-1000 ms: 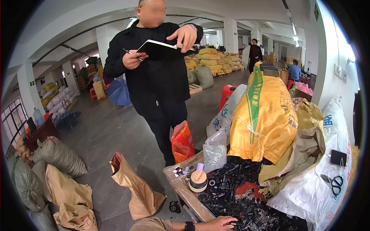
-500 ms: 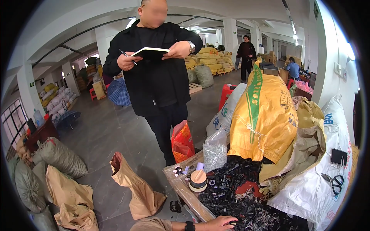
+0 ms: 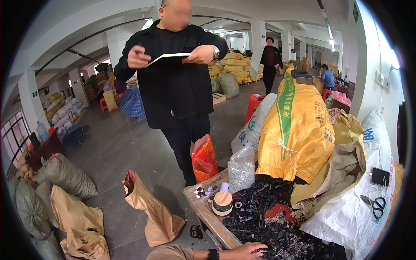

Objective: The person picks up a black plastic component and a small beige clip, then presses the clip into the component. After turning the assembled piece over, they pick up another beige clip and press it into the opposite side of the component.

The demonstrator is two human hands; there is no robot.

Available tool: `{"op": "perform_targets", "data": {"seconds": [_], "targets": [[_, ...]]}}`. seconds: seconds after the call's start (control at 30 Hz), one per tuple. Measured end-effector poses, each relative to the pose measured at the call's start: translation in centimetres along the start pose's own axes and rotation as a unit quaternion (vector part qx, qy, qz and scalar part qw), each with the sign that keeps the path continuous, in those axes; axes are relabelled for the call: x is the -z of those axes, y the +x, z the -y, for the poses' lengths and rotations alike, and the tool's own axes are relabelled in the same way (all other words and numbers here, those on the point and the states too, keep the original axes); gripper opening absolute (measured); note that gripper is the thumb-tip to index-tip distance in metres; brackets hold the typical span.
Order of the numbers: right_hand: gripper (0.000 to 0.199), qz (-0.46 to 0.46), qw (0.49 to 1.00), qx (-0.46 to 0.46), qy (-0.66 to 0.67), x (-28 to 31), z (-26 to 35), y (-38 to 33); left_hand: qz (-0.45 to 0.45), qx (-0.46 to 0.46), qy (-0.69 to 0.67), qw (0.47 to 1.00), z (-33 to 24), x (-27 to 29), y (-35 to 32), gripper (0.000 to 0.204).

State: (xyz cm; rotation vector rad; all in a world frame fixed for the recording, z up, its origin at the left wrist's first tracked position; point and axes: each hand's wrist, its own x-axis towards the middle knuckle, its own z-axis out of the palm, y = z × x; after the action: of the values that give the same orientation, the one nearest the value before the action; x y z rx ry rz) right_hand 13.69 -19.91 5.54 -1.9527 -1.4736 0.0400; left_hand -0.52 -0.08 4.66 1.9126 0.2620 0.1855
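Observation:
My left hand (image 3: 248,251) reaches in from the lower edge, a black watch on its wrist. Its fingers are closed at the tips around a small black plastic part (image 3: 263,250), partly hidden by the lower edge. Under and beyond it spreads a heap of black plastic parts (image 3: 253,203) mixed with small silvery metal pieces (image 3: 299,247). A round tub with a peach-coloured lid (image 3: 222,203) stands left of the heap, close to a clear bag of small grey pieces (image 3: 241,173). My right hand is out of view.
A wooden table edge (image 3: 208,212) bounds the heap. Behind it lean a large yellow sack (image 3: 299,130) and a white sack (image 3: 346,216) with black scissors (image 3: 376,206). An open brown paper sack (image 3: 156,216) stands on the floor. Across the table, a person in black (image 3: 173,82) holds a notebook.
The person across the table has pulled the pen hand back from the notebook, and it is blurred. A person farther back has walked nearer and leftward. My left hand has barely moved.

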Motion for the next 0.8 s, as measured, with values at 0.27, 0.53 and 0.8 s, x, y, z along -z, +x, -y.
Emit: {"op": "perform_targets", "data": {"seconds": [0.27, 0.53, 0.8], "targets": [[0.011, -0.02, 1.0, -0.001, 0.005, 0.19, 0.64, 0.39, 0.0, 0.002, 0.0, 1.0, -0.37, 0.21, 0.01, 0.034], [0.012, -0.019, 1.0, 0.006, 0.004, 0.31, 0.68, 0.43, -0.001, 0.003, 0.004, 1.0, -0.31, 0.15, -0.07, 0.035], [0.012, -0.026, 1.0, 0.007, -0.005, 0.41, 0.88, 0.61, -0.011, -0.001, 0.004, 1.0, -0.85, 0.34, 0.03, 0.034]]}}
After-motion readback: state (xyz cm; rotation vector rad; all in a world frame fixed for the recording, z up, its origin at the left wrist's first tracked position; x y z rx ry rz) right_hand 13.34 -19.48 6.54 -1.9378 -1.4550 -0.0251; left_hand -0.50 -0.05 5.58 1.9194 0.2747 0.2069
